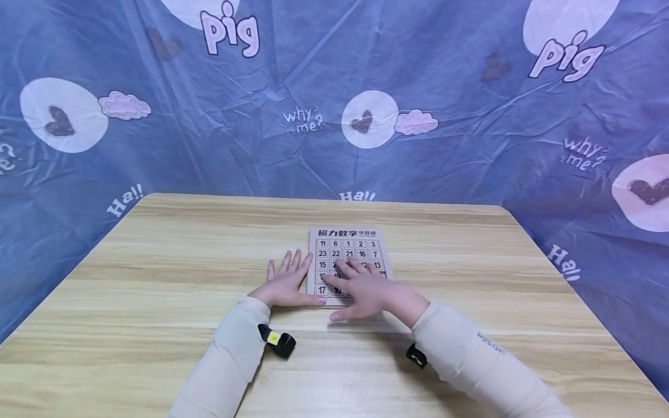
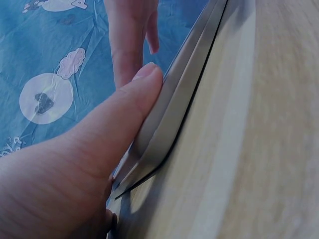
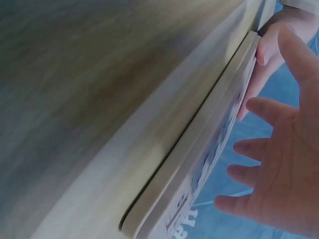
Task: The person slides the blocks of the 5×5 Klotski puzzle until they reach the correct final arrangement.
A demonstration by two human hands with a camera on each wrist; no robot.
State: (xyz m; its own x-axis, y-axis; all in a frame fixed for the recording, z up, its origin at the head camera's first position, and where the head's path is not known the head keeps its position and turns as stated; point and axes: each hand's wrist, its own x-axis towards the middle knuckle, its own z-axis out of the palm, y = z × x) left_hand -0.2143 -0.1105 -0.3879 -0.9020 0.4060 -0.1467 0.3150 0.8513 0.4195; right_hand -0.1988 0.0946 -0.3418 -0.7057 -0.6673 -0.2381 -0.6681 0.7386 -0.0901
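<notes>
L hand (image 1: 286,287) is lying splayed, fingers straight & grasping nothing, thumb resting at the near-L corner of the board (image 1: 345,233), index running along its L edge, prob. to steady it. R hand (image 1: 368,292) is spreading over the lower rows of tiles (image 1: 335,253), also gripping nothing, prob. angled in from the R so the L can be minding the edge; whether fingertips are touching, can't tell. Board is lying flat mid-table (image 1: 334,377), header at far end, so nos. are facing the person right way up. Pale sleeves (image 1: 230,342) are covering both forearms, w/ black wrist cams (image 1: 283,345) sitting below the hands. Printed blue cloth (image 1: 292,69) is hanging behind, prob. screening the bkgd.
</notes>
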